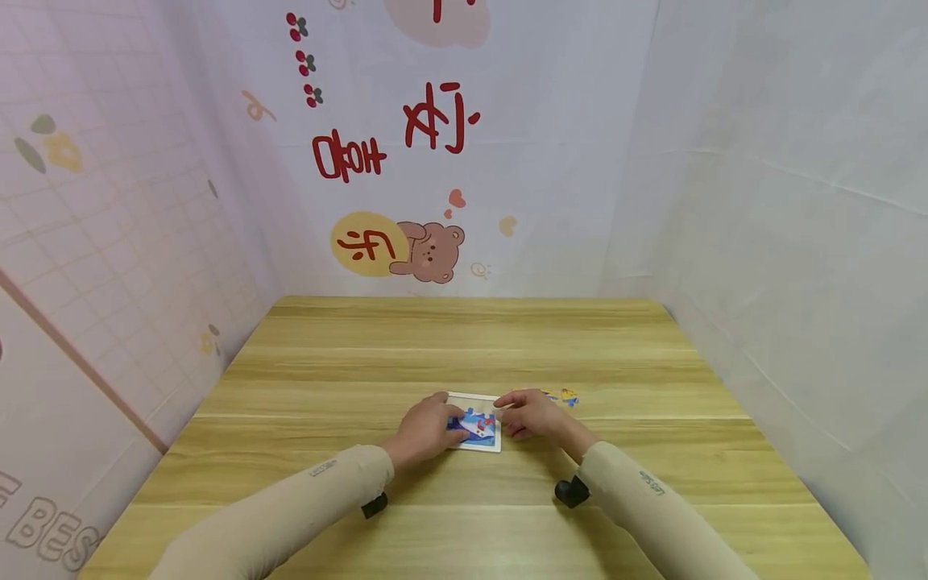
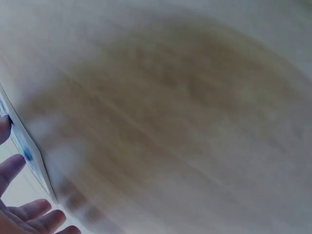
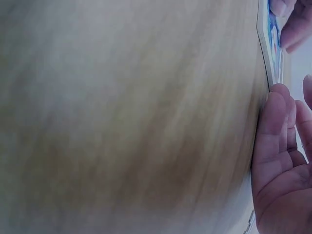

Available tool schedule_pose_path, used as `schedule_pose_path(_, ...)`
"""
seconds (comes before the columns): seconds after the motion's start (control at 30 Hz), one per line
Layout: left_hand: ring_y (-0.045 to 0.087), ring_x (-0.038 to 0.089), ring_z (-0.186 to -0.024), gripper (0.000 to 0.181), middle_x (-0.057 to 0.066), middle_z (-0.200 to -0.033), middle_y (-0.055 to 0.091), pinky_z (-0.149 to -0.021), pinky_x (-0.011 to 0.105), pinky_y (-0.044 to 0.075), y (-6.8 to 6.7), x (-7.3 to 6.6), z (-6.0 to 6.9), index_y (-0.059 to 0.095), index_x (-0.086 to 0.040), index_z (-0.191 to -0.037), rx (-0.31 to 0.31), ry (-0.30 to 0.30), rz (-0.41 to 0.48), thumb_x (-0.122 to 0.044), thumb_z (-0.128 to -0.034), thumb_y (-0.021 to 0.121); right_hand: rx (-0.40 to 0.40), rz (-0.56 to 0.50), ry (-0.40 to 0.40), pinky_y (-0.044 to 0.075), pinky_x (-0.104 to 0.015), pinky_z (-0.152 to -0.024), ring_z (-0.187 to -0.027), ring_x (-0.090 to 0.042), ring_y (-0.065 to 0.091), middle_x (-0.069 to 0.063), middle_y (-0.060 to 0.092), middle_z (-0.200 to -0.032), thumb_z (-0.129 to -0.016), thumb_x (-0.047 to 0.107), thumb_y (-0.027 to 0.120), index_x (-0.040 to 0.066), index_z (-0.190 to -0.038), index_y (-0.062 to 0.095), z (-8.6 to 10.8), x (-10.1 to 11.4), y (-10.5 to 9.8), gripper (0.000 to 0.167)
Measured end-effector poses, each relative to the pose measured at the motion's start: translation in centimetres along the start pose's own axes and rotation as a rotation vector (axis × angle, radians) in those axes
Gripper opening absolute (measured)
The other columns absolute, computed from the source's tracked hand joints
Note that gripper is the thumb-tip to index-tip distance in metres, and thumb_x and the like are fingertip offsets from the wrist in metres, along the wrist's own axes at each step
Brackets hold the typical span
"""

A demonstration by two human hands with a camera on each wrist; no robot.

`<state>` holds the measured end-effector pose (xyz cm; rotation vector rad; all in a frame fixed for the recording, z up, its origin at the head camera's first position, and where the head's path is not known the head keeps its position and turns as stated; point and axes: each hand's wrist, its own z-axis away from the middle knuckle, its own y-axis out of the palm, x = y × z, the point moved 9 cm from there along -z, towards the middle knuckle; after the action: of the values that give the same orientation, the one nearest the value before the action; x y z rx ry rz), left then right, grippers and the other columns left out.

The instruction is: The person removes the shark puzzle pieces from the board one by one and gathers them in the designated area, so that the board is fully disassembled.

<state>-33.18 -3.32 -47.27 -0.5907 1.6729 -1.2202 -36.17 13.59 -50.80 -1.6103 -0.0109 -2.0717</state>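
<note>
- White-rimmed board (image 1: pixel 473 403) lies on the table (image 1: pixel 435 346) between your hands.
- Your left hand (image 1: pixel 426 429) overlaps its left side, fingers loose; uneven pressure could shift the blue picture pieces (image 1: pixel 477 430).
- Your right hand (image 1: pixel 532 415) sits at the right edge, fingers slightly apart, nothing visibly held; a nudge could skew the board.
- Swinging it outward might scatter the yellow-blue scraps (image 1: pixel 569 397).

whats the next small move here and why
Probably the right hand should reach for the loose pieces just beyond it: the white-rimmed tray looks unfilled along its far side, and the left hand already rests on it.
</note>
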Motion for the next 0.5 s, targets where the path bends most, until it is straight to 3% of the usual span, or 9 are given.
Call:
schedule_pose_path(0.13,0.052,0.038,-0.125,0.046,0.022,-0.135,0.054,-0.103,0.052,0.040,0.00,-0.57,-0.16,0.071,-0.007,-0.121,-0.030,0.006,-0.012,-0.041,-0.0904,0.071,-0.027,0.032,0.012,0.054,-0.030,-0.061,-0.071,-0.017,0.062,-0.005,0.065,-0.087,-0.091,0.011,0.071,0.004,-0.115,0.069,-0.28,-0.37,-0.07,0.025)
schedule_pose_path(0.33,0.060,0.031,-0.106,0.049,0.014,-0.118,0.061,-0.086,0.048,0.049,0.32,-1.08,0.21,0.071,-0.007,-0.119,-0.054,-0.002,-0.043,-0.045,-0.0876,0.073,-0.038,0.081,-0.004,0.053,-0.029,-0.060,-0.070,-0.015,0.060,-0.004,0.064,-0.083,-0.090,0.010,0.073,0.005,-0.112,0.071,-0.25,-0.42,0.03,0.023)
schedule_pose_path(0.5,0.059,0.034,-0.113,0.048,0.018,-0.123,0.061,-0.093,0.049,0.047,0.43,-1.01,0.44,0.071,-0.005,-0.119,-0.064,-0.012,-0.013,-0.042,-0.0877,0.074,-0.032,0.092,-0.022,0.052,-0.028,-0.060,-0.069,-0.015,0.059,-0.005,0.063,-0.081,-0.090,0.008,0.072,0.003,-0.112,0.072,0.03,-0.05,0.19,0.023)
